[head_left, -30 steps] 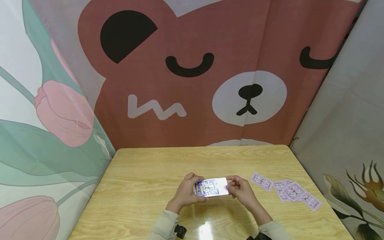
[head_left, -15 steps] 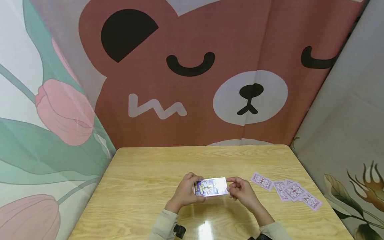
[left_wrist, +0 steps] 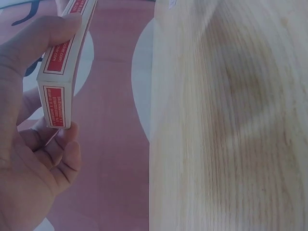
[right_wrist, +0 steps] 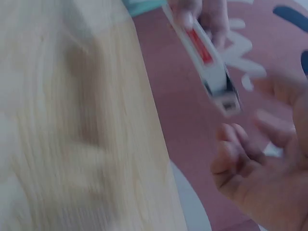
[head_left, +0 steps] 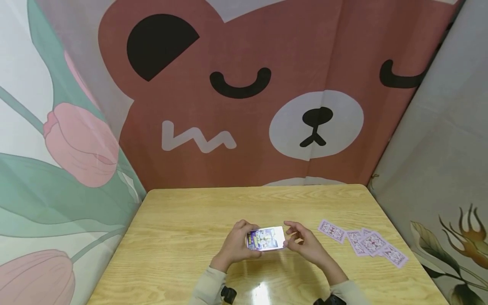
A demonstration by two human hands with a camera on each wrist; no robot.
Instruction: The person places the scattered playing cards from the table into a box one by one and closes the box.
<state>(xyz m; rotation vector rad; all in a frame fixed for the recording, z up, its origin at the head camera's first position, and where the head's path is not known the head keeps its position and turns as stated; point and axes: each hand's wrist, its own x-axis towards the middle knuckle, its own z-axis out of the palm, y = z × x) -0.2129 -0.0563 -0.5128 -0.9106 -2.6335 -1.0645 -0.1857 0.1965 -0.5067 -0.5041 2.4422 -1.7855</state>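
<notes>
My left hand (head_left: 237, 245) grips a card box (head_left: 266, 238) by its left end, above the table. The box has a purple-and-yellow picture on its upper face and a white right part. In the left wrist view, the thumb lies along the red-and-white printed side of the box (left_wrist: 58, 57), fingers beneath. My right hand (head_left: 306, 243) is at the box's right end, thumb and fingers spread and loosely bent. In the right wrist view, blurred, the right hand (right_wrist: 269, 163) stands apart from the box (right_wrist: 207, 62), whose near end shows a dark gap beside a small flap.
Several pink-patterned playing cards (head_left: 371, 243) lie face down on the right of the wooden table (head_left: 183, 212), some overlapping. A bear-print cloth (head_left: 244, 127) hangs behind the table. Floral cloths hang at the left and right sides.
The white right end of the box reaches less far right than before. My right fingers have spread and shifted slightly left. The left hand keeps its grip in about the same place.
</notes>
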